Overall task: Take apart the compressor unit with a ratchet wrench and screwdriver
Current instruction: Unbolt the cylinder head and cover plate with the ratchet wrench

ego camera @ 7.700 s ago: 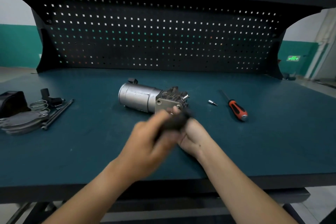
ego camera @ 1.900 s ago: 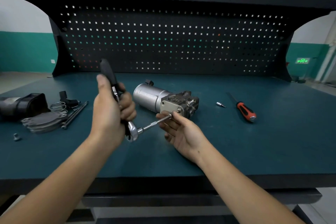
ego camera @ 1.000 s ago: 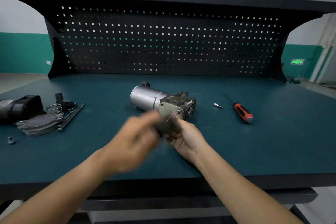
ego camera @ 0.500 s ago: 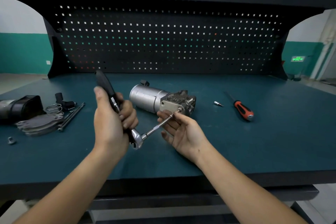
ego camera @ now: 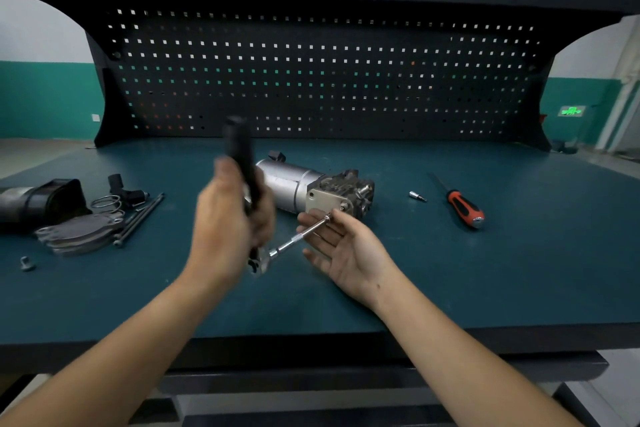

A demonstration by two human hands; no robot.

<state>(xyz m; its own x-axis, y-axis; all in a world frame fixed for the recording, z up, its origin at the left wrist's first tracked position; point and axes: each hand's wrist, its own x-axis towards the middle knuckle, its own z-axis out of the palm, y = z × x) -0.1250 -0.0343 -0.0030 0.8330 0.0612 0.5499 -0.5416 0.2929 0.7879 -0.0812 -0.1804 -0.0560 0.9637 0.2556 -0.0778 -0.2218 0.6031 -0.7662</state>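
Though motion blur smears it, I see the left hand (ego camera: 225,229) wrapped round the handle of the ratchet wrench (ego camera: 242,156), nearly upright, its head half hidden behind the knuckles. The right hand (ego camera: 346,253) lies palm up, fingers nearly straight under the extension bar (ego camera: 298,240); whether the thumb pinches it I cannot tell. The bar's tip meets the compressor unit (ego camera: 294,184), lying mid-way across the bench (ego camera: 485,281). The screwdriver (ego camera: 464,208) rests well right.
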